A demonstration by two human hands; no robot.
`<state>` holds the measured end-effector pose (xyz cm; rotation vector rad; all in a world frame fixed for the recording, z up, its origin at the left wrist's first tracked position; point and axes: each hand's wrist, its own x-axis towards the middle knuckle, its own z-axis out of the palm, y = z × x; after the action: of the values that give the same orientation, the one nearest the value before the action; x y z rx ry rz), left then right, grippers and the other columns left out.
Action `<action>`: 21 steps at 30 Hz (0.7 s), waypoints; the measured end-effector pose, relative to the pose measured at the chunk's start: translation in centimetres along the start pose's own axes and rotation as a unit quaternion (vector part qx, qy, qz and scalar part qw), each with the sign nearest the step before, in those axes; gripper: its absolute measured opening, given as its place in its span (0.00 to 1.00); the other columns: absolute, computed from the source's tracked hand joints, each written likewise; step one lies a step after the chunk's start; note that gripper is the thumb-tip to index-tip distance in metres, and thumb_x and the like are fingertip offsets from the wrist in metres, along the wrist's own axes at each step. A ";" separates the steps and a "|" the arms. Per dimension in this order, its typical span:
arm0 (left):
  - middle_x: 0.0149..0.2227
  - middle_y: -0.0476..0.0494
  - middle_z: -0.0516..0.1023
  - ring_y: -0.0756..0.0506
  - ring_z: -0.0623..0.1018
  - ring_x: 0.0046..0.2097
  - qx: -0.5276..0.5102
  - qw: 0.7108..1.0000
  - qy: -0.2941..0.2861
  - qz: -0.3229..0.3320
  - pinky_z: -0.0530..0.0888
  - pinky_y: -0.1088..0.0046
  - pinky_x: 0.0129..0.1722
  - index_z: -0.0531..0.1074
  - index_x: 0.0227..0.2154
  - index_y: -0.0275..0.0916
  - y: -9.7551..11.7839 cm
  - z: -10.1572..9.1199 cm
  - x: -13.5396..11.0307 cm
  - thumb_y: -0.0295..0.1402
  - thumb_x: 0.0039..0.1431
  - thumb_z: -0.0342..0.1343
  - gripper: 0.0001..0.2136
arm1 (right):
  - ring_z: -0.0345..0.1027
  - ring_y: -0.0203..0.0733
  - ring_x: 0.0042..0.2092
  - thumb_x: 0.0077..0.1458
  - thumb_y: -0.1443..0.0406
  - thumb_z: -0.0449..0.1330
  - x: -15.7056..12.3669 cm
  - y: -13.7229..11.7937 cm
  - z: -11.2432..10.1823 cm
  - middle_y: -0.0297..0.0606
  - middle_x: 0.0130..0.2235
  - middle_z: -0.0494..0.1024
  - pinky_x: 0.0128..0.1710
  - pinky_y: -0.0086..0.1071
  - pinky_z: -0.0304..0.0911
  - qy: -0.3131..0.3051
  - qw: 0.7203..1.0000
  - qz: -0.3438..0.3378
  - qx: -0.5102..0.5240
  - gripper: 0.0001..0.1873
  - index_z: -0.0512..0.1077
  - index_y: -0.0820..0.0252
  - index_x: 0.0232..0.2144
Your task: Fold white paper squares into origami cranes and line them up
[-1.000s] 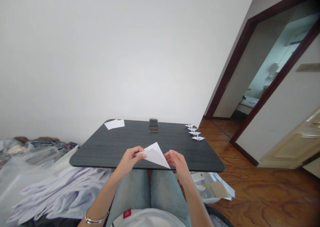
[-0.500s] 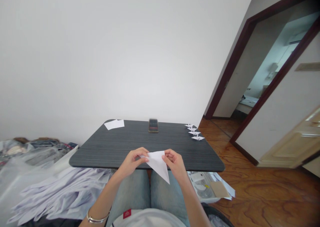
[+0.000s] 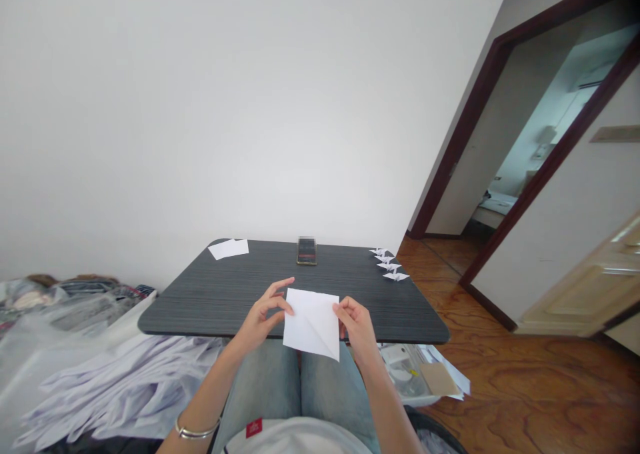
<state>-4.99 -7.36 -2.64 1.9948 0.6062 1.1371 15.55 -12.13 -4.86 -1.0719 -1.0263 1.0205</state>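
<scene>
I hold a white square sheet of paper [image 3: 313, 323] just above the near edge of the dark grey table [image 3: 220, 294]. A diagonal crease runs across the sheet. My left hand [image 3: 264, 314] pinches its upper left corner, with the index finger stretched out. My right hand [image 3: 356, 323] grips its right edge with the fingers curled. My knees in light jeans show below the sheet.
At the table's far edge lie a white paper sheet [image 3: 229, 248], a phone [image 3: 307, 251] and several small folded paper cranes [image 3: 390, 265]. Crumpled white cloth and bags [image 3: 100, 381] pile up on the left. A box of clutter [image 3: 420, 373] sits under the table's right side. An open doorway [image 3: 530, 154] is on the right.
The paper was a folded triangle a second ago. It has since been opened out into a flat square with a diagonal crease, and my hands have moved slightly apart.
</scene>
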 end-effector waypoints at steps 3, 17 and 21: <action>0.56 0.40 0.60 0.40 0.60 0.56 0.019 1.000 0.010 -0.003 0.57 0.60 0.54 0.72 0.26 0.37 -0.4 0.0 0.1 0.33 0.55 0.50 0.09 | 0.49 0.26 0.12 0.45 0.55 0.59 -0.1 0.0 0.2 0.25 0.13 0.64 0.10 0.21 0.43 0.000 1.000 -0.002 -0.005 0.16 0.60 0.59 0.19; 0.48 0.42 0.66 0.44 0.69 0.43 0.248 0.965 0.059 0.057 0.68 0.68 0.40 0.75 0.25 0.41 1.0 0.7 -0.5 0.27 0.52 0.53 0.07 | 0.57 0.32 0.14 0.46 0.54 0.57 -0.1 -0.3 0.7 0.26 0.13 0.66 0.12 0.25 0.54 0.070 0.995 -0.061 -0.044 0.16 0.58 0.57 0.21; 0.34 0.45 0.67 0.51 0.68 0.30 0.212 0.971 0.105 0.032 0.65 0.76 0.26 0.75 0.25 0.41 0.5 0.5 -0.5 0.26 0.51 0.53 0.07 | 0.60 0.33 0.15 0.45 0.55 0.58 0.1 0.1 0.6 0.26 0.13 0.68 0.14 0.25 0.56 0.053 0.996 -0.063 -0.026 0.15 0.57 0.56 0.26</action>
<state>-4.79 -8.23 -2.70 2.2777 0.9678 1.3568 14.93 -11.86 -4.83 -1.0787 -1.0259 0.8292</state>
